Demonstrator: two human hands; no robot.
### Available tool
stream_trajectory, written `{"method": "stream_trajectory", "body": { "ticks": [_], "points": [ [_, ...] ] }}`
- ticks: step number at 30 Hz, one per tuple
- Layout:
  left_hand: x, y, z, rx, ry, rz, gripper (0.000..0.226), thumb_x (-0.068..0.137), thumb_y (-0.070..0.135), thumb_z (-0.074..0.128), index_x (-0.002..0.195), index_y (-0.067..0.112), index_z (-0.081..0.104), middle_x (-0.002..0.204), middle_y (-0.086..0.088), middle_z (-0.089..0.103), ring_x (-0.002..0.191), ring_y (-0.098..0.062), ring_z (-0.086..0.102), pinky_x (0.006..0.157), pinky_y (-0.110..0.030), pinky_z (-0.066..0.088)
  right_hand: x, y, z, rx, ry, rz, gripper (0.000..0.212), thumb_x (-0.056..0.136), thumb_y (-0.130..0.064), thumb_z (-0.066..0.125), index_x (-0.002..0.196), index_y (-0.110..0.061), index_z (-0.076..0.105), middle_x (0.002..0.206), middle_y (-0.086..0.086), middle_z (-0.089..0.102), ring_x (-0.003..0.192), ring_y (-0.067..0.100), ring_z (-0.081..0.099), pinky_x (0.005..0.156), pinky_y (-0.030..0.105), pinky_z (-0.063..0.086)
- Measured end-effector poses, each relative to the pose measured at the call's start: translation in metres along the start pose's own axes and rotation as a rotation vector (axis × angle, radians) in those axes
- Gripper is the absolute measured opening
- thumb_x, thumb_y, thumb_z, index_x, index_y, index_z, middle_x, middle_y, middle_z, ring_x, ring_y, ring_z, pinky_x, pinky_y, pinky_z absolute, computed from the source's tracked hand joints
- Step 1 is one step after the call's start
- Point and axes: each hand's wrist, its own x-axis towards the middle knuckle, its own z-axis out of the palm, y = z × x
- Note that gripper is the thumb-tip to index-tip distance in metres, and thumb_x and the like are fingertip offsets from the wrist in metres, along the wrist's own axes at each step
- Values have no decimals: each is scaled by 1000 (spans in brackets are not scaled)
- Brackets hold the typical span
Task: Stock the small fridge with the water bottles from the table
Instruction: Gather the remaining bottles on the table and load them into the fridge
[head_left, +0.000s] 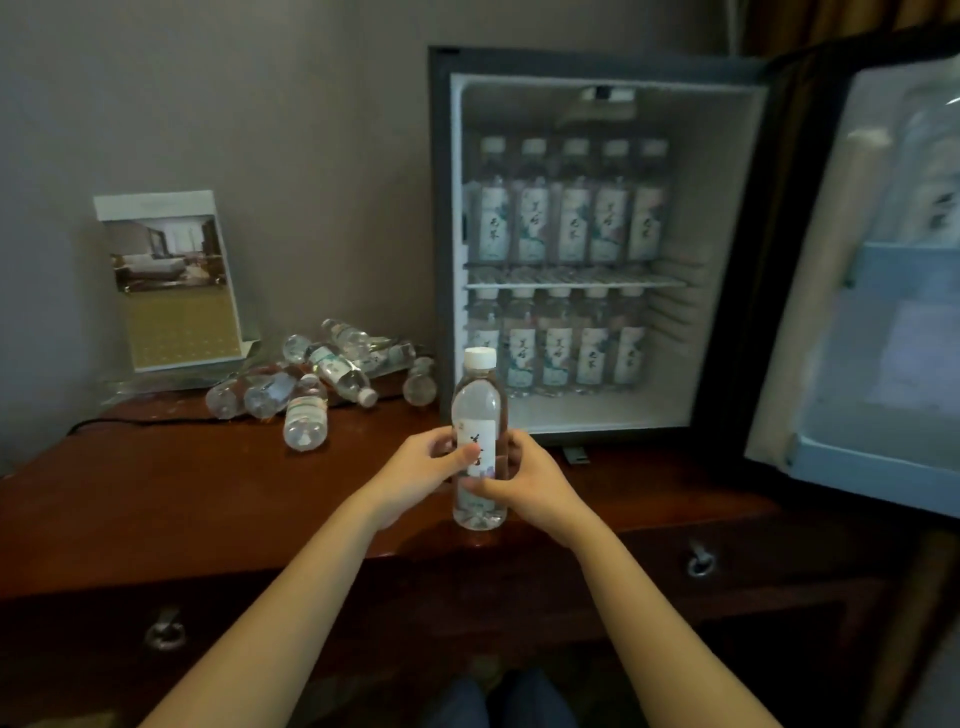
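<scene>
grey wall (260, 104) running far, dark wooden table (156, 493) with ring-pull drawers (104, 634) sitting near, curtain (831, 21) hanging far right.

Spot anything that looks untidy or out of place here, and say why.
The clear plastic water bottles lie toppled in a jumbled heap on the dark wooden table, left of the small open fridge, whose white-labelled bottles stand in neat upright rows.
</scene>
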Motion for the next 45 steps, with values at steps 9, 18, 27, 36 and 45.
{"method": "stream_trajectory", "body": {
  "ticks": [9,18,27,36,45],
  "points": [
    [41,113,108,5,-253,225,34,80,48,55,110,32,58,108,9,69,104,-8,64,87,-26,51,-70,-57,-137,-102,361,-169,67,71,-30,79,126,-25,43,110,-2,64,100,12,64,88,39,55],
    [67,251,219,-78,-426,599,24,94,29,47,118,26,46,102,12,64,91,-2,62,78,-28,52,-141,-144,-272,-429,681,-354,58,77,-17,74,125,-19,41,103,-6,61,92,5,63,81,22,52],
    [101,327,265,-54,-215,707,32,99,16,42,130,15,47,125,-5,56,103,-17,58,77,-28,51,-119,-175,-360,-398,827,-333,57,89,-9,59,134,-18,26,103,-11,49,94,5,54,75,21,50],
    [125,313,280,37,-371,639,50,97,-2,31,146,11,25,150,-6,33,136,-23,36,111,-39,34,-95,-137,-388,-292,769,-138,59,90,-16,58,137,-15,21,112,2,54,106,18,57,75,16,45],
    [142,287,279,95,-377,651,50,98,0,32,144,17,31,149,-2,33,120,-17,51,86,-22,46,-86,-133,-398,-500,642,33,62,91,-18,58,137,-11,18,116,6,50,102,15,54,83,21,44]
  ]
}}
